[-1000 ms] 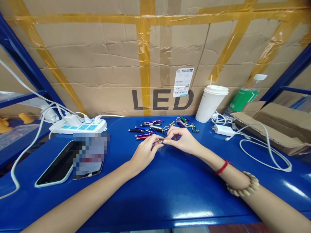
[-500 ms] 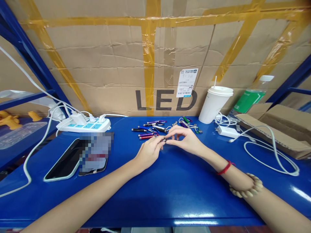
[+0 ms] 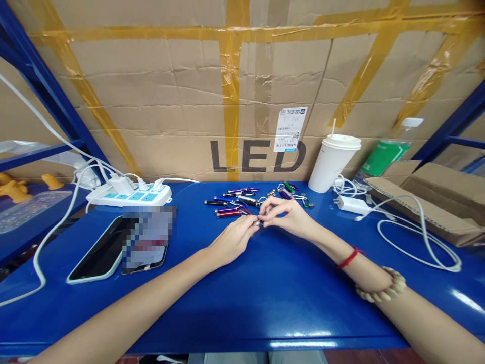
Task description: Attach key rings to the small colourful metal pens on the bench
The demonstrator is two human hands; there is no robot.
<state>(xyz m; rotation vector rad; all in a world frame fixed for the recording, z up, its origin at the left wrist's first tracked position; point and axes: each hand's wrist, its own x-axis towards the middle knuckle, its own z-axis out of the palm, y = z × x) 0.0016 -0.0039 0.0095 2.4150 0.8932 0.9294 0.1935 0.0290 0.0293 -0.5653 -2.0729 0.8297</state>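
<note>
Above the middle of the blue table, my left hand point(image 3: 234, 238) pinches a small shiny metal piece point(image 3: 258, 222). My right hand point(image 3: 287, 217) has thumb and fingertips closed against the same piece from the right. Fingers cover most of it, so its exact kind is hidden. Just behind my hands lie several slim metallic pen-shaped lights, among them a red one point(image 3: 228, 214) and a black one point(image 3: 215, 202). To their right are small silver button-like parts point(image 3: 272, 193) and a green tube point(image 3: 289, 186) with a carabiner clip.
Two phones point(image 3: 94, 253) and a white power strip point(image 3: 151, 194) are on the left. On the right stand a white lidded cup point(image 3: 332, 164) and a green-labelled bottle point(image 3: 386, 154), near a charger point(image 3: 354, 204) and an open cardboard box point(image 3: 435, 202). A large taped carton point(image 3: 170, 101) forms the back.
My right fingers have closed in on the metal piece, which has tilted and sits slightly lower. The pen-shaped lights behind have stayed put.
</note>
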